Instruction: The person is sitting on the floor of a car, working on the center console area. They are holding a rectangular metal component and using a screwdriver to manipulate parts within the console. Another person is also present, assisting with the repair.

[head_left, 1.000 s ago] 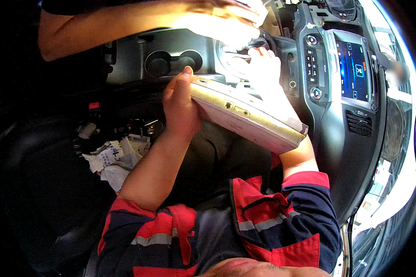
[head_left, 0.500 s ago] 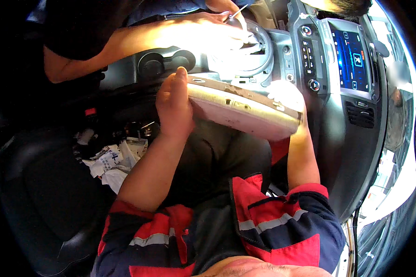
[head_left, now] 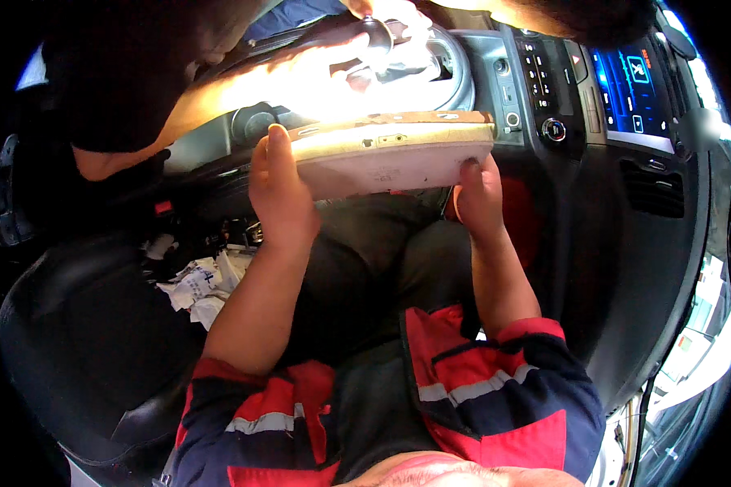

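Between my two hands I hold a flat, slab-like device (head_left: 382,169) with a pale underside, a yellowish rim with small sockets or cut-outs, and a brown upper edge. My left hand (head_left: 284,195) grips its left end, thumb pointing up along the edge. The right end is pinched in my right hand (head_left: 481,195), thumb against the pale side and the other fingers mostly hidden behind it. It is held over my lap, just in front of the car's centre console, and its far face cannot be seen.
Another person's bright-lit forearm (head_left: 219,101) reaches across the console, with hands around the gear lever area (head_left: 430,69). A lit dashboard screen (head_left: 635,89) and control knobs are at the right. Crumpled white packaging (head_left: 199,284) lies beside the black seat (head_left: 81,349).
The device has swung from tilting down to the right to nearly level and moved left and up, my right hand coming inward with it. The other person's hands have shifted over the console.
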Demonstrator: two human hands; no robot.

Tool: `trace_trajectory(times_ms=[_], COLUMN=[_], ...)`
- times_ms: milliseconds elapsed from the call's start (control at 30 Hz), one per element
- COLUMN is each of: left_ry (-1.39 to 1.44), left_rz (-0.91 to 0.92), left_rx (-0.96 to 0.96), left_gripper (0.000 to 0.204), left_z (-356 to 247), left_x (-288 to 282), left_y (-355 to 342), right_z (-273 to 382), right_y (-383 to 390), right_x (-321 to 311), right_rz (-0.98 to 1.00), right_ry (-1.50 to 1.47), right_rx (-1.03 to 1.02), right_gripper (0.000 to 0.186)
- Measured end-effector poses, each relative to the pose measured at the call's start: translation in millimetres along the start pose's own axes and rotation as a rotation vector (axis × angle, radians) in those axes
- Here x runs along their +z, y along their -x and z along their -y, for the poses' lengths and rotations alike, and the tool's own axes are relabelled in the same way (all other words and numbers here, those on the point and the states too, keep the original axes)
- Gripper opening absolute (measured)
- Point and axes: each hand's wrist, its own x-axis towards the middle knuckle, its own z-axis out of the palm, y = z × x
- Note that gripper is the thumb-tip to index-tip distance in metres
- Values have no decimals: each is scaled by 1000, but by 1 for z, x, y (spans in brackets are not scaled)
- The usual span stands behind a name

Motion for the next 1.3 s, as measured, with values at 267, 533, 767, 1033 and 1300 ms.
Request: trace_trajectory(times_ms=[267,533,767,1033,1300], left_ry=[-370,-779,-820,-706,-784], left_rz=[171,321,421,445,598], left_rx=[325,587,727,841,1160], left_gripper=[18,22,35,40,54], left_z=[8,22,26,34,-7], left_x=[18,23,14,5,14], left_y=[27,34,43,48,47], right_z=[-39,-75,-65,-66,-61], right_y=[-22,-16,-15,-22,-30], right_x=[-37,-71,-75,-66,-72], right_rz=[-191,-227,-267,-231,-112], right_ry=[-96,-381,-218,-519,-701], right_rx=[-136,-168,-119,-161,-205], right_gripper=[41,34,39,41,39])
